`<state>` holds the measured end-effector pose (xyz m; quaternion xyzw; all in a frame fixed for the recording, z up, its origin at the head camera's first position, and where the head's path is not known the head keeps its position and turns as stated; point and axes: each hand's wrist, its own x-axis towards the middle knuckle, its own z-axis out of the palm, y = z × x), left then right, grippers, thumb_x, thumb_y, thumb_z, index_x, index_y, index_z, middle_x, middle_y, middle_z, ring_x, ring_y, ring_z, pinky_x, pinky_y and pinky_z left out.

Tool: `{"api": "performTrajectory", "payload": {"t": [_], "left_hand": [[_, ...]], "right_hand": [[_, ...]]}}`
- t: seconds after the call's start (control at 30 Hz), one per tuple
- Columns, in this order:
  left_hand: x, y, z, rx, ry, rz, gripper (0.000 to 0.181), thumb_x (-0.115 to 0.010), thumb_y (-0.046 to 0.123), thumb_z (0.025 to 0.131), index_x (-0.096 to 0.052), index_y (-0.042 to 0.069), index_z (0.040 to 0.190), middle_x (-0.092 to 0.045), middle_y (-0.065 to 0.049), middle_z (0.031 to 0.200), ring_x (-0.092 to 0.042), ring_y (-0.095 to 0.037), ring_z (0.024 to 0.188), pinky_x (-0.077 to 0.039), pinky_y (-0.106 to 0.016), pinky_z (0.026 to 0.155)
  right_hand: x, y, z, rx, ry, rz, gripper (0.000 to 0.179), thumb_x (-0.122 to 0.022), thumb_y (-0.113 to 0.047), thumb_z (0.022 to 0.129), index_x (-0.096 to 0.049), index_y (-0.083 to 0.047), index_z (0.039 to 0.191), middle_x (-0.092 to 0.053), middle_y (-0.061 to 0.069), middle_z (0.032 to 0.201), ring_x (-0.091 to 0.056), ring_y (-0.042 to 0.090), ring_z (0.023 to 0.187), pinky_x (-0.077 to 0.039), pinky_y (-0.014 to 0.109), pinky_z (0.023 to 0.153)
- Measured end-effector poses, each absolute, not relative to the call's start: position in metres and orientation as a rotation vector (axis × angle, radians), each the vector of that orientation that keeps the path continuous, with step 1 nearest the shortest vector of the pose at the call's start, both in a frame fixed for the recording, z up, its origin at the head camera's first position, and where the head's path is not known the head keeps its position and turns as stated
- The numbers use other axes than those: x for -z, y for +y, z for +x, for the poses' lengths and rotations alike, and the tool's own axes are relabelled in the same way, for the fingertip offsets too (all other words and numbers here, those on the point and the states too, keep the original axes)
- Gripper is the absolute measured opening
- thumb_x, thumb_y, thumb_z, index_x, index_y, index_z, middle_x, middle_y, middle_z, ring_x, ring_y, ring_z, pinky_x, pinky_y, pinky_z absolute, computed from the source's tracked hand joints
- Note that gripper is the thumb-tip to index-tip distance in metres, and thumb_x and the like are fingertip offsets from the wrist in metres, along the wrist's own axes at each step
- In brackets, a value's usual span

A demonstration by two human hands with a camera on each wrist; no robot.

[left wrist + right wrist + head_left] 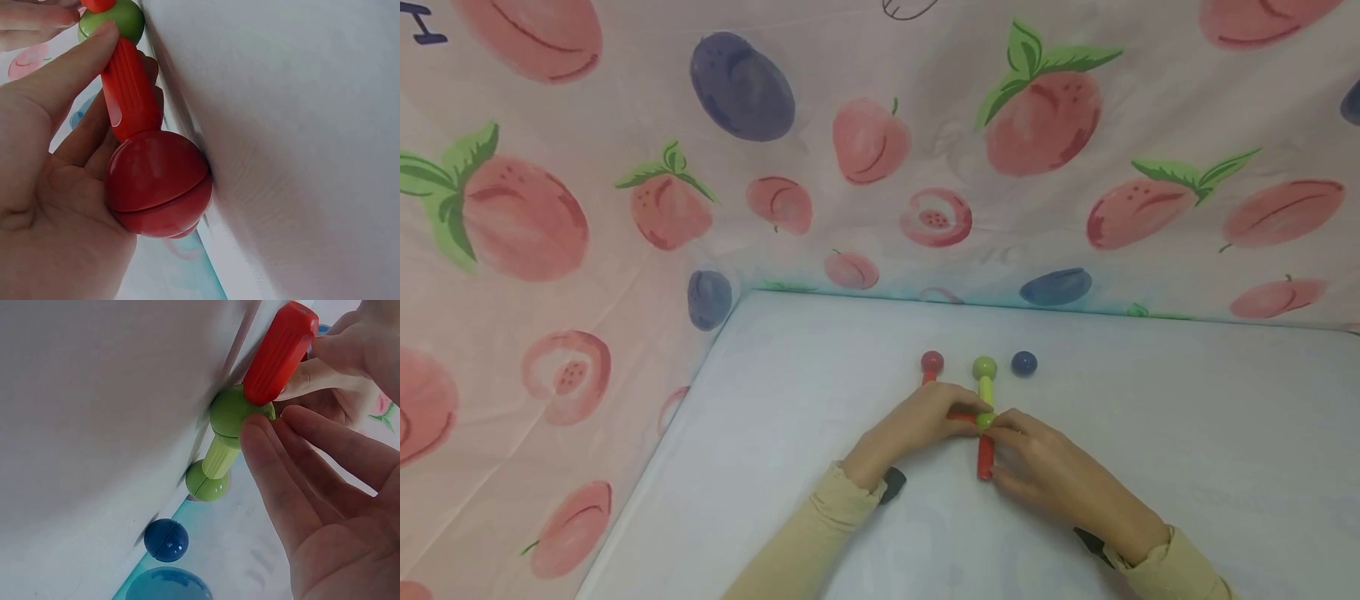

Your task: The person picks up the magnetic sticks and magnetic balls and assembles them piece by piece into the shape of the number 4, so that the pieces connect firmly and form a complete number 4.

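Note:
My left hand [925, 415] pinches a red rod [131, 90] that joins a red ball [156, 181] to a green ball [986, 421]. The fingers of my right hand [1052, 467] hold that green ball, its thumb beside the near end of a second red rod [986, 457]. This rod sticks out of the green ball toward me. From the same ball a yellow-green rod [986, 393] runs away to a further green ball [984, 367]. Past the left knuckles another red ball [932, 361] shows on a short stretch of red rod; my left hand hides the rest.
A loose blue ball [1024, 363] lies right of the far green ball. The pieces rest on a white tabletop [1210, 433]. Fruit-printed cloth [865, 225] rises behind the table and along its left side.

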<state>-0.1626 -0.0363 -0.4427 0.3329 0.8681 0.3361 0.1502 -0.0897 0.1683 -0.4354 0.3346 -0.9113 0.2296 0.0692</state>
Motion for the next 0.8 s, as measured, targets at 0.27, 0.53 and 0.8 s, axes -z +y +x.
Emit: {"api": "performTrajectory", "payload": {"t": [0.27, 0.53, 0.8], "left_hand": [[0.444, -0.036, -0.164, -0.972, 2.480, 0.951, 0.036, -0.074, 0.019, 0.089, -0.070, 0.019, 0.124, -0.071, 0.011, 0.117, -0.062, 0.002, 0.106, -0.046, -0.012, 0.096], [0.447, -0.035, -0.165, -0.972, 2.481, 0.952, 0.035, -0.074, 0.019, 0.089, -0.071, 0.018, 0.123, -0.072, 0.011, 0.115, -0.062, 0.004, 0.102, -0.046, -0.012, 0.095], [0.446, -0.035, -0.163, -0.972, 2.481, 0.951, 0.034, -0.074, 0.019, 0.089, -0.071, 0.019, 0.123, -0.072, 0.012, 0.114, -0.061, 0.003, 0.104, -0.046, -0.013, 0.096]], "right_hand": [[0.435, 0.170, -0.090, -0.661, -2.791, 0.987, 0.038, -0.081, -0.011, 0.077, -0.071, -0.005, 0.113, -0.063, -0.001, 0.110, -0.063, 0.008, 0.096, -0.057, 0.028, 0.080], [0.430, 0.176, -0.094, -0.567, -2.787, 0.957, 0.038, -0.085, -0.017, 0.075, -0.071, -0.008, 0.109, -0.062, -0.001, 0.108, -0.062, 0.010, 0.098, -0.058, 0.030, 0.083], [0.427, 0.182, -0.101, -0.515, -2.827, 0.893, 0.043, -0.087, -0.020, 0.075, -0.070, -0.005, 0.112, -0.062, 0.002, 0.109, -0.063, 0.016, 0.098, -0.058, 0.035, 0.085]]}}
